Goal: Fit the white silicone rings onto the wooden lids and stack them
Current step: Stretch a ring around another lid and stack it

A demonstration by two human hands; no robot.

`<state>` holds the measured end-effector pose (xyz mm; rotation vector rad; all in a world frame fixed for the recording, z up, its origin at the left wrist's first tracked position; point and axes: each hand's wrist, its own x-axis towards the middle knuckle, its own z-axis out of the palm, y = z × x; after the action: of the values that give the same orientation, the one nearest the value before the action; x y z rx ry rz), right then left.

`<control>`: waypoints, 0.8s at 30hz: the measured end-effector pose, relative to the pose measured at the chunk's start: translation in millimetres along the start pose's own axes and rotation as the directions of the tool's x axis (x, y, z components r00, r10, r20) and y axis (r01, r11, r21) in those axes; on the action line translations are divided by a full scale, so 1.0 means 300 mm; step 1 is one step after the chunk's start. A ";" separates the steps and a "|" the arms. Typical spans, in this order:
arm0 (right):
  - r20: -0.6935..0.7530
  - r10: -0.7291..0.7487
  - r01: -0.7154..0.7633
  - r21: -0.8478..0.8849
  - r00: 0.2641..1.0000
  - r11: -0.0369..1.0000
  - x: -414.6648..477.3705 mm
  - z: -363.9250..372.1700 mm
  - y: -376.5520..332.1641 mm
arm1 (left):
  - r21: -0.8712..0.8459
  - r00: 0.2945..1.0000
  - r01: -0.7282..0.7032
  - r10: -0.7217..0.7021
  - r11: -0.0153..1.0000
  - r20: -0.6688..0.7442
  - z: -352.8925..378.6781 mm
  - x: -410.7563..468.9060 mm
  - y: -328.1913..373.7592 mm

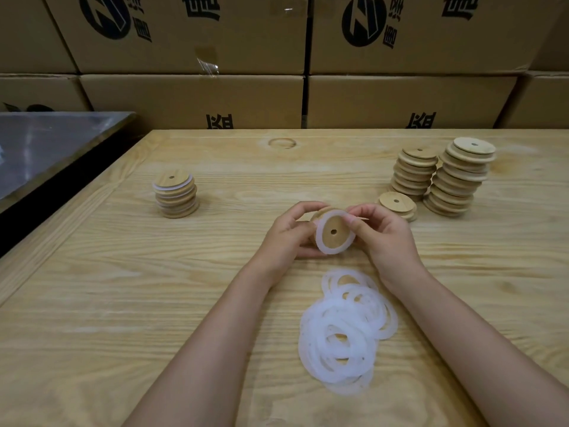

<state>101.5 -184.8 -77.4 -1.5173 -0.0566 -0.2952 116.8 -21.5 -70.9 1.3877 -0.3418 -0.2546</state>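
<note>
pale wooden desk (92, 303) — ringed lid stack (176, 195) left of centre, bare lid stacks (443, 177) upper right, loose white rings (345, 331) lower centre.

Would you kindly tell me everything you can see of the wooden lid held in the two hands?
The wooden lid is a round disc of pale wood with a small hole through its centre. It is held above the table, tilted on edge, its face toward the camera. A white silicone ring circles that face. The left hand grips its left side; the right hand pinches the ring at the upper right.
</note>
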 end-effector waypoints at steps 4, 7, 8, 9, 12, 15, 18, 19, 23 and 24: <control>-0.036 -0.034 0.034 0.004 0.999 0.999 0.001 0.005 0.008 | 0.003 0.998 -0.030 0.030 1.000 -0.051 0.012 -0.005 -0.005; -0.031 -0.030 0.030 0.019 0.999 0.999 0.000 0.009 0.008 | 0.124 0.993 -0.083 0.092 0.989 -0.068 0.019 -0.005 -0.014; -0.031 -0.024 0.025 0.023 0.999 0.999 -0.001 0.010 0.008 | 0.143 0.992 -0.091 0.102 0.985 -0.073 0.021 -0.004 -0.016; -0.032 -0.017 0.018 0.030 0.999 0.999 -0.002 0.011 0.007 | 0.158 0.991 -0.095 0.109 0.983 -0.077 0.022 -0.003 -0.018; -0.026 0.001 0.001 0.055 1.000 0.999 -0.007 0.015 0.000 | 0.196 0.989 -0.099 0.118 0.976 -0.089 0.022 0.001 -0.024; -0.014 0.007 -0.006 0.061 1.000 0.998 -0.013 0.019 -0.008 | 0.211 0.986 -0.101 0.126 0.972 -0.108 0.021 0.004 -0.030; -0.023 0.006 -0.005 0.040 1.000 0.999 -0.017 0.020 -0.014 | 0.229 0.983 -0.111 0.142 0.967 -0.121 0.024 0.002 -0.028; -0.025 0.003 -0.002 0.035 1.000 0.999 -0.017 0.020 -0.015 | 0.239 0.981 -0.113 0.146 0.964 -0.127 0.026 0.000 -0.027; -0.019 -0.034 0.034 -0.002 0.999 0.999 -0.016 0.019 -0.010 | 0.285 0.975 -0.123 0.169 0.951 -0.142 0.026 -0.005 -0.024; -0.017 -0.047 0.046 -0.019 0.999 0.999 -0.016 0.019 -0.006 | 0.287 0.975 -0.123 0.170 0.950 -0.143 0.025 -0.005 -0.024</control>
<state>97.3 -178.4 -76.3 -1.5336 -0.0755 -0.3470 112.7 -28.9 -77.1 1.6382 -0.3496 0.0354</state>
